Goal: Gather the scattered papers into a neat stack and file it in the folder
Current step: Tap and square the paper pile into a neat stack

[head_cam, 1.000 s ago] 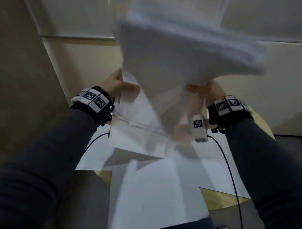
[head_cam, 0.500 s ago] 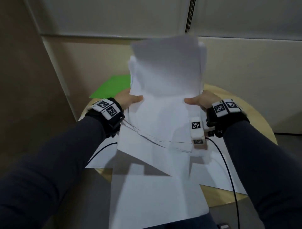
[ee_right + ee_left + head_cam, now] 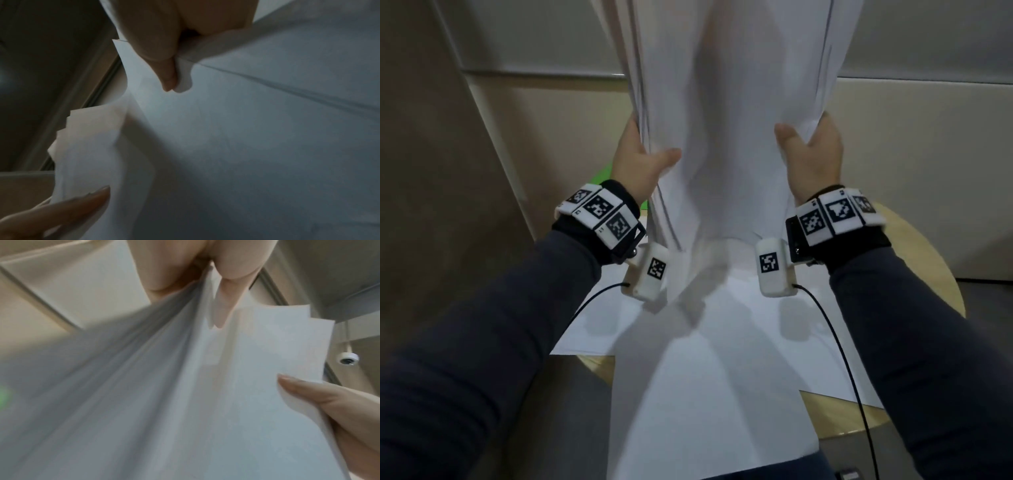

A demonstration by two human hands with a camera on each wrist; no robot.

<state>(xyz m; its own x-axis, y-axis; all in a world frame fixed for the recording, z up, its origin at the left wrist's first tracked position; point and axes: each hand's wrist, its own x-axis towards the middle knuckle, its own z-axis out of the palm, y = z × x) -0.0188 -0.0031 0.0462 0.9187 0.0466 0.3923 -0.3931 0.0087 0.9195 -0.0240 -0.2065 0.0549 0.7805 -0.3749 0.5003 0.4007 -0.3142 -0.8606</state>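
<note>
Gathered so far: a sheaf of papers [image 3: 729, 113] was held upright above the table [image 3: 914, 270], lifted clear of it, its lower edge hanging over the sheets below.
Neatness: the sheaf's edges were not flush; in the left wrist view stepped corners [image 3: 312, 316] showed at the far end, and the right wrist view showed the same staggering.
Still scattered: loose sheets [image 3: 709, 370] lay flat on the table, at least 2 of them, one hanging over the near edge.
Folder: a green patch [image 3: 602, 178], probably the folder, showed behind the left wrist, mostly hidden; whether it lay open could not be told.
Left to do, as a judgement: square the sheaf, collect the loose sheets, then file the lot; the task looked roughly half done.
Left hand [image 3: 640, 154]: curled round the sheaf's left edge, thumb in front, fingers behind, gripping it.
Right hand [image 3: 808, 150]: curled round the right edge likewise, thumb pressed on the front face, fingers behind.
</note>
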